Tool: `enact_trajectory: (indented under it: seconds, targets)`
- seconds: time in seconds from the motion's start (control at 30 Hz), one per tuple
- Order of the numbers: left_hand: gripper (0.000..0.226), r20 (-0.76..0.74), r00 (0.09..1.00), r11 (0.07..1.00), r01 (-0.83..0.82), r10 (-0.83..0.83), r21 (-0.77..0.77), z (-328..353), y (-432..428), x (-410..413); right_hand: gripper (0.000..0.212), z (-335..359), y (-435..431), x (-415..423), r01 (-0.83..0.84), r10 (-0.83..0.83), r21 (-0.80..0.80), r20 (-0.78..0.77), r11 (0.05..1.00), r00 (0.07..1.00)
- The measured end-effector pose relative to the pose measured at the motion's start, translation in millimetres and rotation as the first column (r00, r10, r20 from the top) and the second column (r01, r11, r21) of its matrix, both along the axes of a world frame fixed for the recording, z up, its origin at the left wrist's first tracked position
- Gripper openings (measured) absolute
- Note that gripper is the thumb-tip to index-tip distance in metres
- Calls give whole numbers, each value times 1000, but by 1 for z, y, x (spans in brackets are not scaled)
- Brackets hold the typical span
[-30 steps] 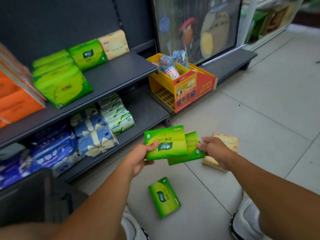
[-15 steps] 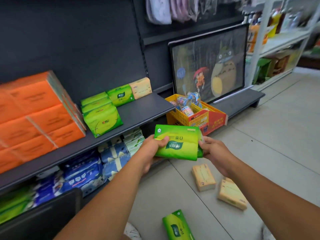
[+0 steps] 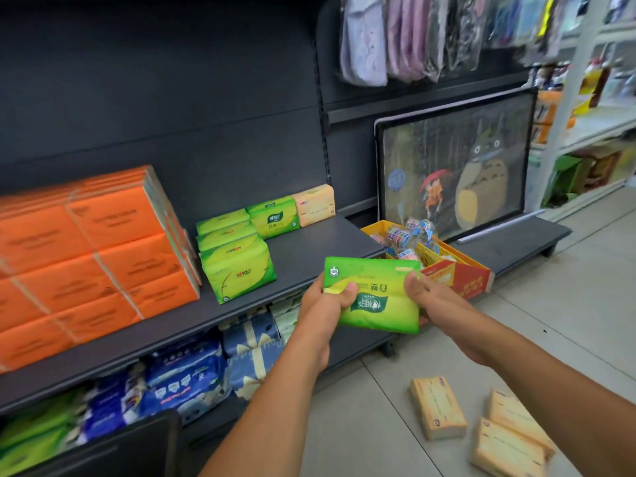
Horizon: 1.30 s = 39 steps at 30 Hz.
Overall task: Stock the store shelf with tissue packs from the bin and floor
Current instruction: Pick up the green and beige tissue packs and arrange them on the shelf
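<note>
Up they come: the green tissue packs (image 3: 378, 304), fanned apart low over the floor a second ago, are now squared into one stack with only the top one showing. The left hand (image 3: 323, 304) and right hand (image 3: 430, 301) have raised it to the middle shelf (image 3: 309, 256) edge. The lone green pack on the floor has slipped out of view, and three beige packs (image 3: 437, 407) now show lower right

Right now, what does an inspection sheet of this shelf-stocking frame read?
Surface: dark shelf, partly bare on its right; tiled floor below.
Job's things: green tissue pack held in front of the shelf; beige tissue packs lying on the floor.
Clutter: yellow basket of tape rolls beside the shelf.
Grippers: left hand and right hand both grip the green tissue pack.
Cables: nothing seen.
Surroundings: orange packs stacked left; framed cartoon picture; bagged goods hanging above.
</note>
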<state>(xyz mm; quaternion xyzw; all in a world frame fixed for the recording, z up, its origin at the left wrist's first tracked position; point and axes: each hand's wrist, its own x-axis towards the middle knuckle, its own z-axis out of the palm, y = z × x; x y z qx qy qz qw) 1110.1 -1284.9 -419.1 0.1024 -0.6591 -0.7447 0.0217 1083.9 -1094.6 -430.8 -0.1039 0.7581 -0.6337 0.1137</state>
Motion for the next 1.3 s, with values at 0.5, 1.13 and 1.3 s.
enact_trajectory:
  seconds: [0.5, 1.13, 1.3]
  targets:
    - [62, -171, 958, 958, -252, 228, -136, -27, -54, -68, 61, 0, -77, -122, -325, 323, -20, -67, 945, 944]
    - [113, -332, 934, 330, -358, 134, -874, -59, -47, -127, 61, -37, -145, -213, -380, 373, -13, -174, 925, 912]
    - [113, -167, 974, 318, -208, 151, -925, -72, -55, -133, 65, -36, -169, -232, -341, 340, 25, -188, 940, 922]
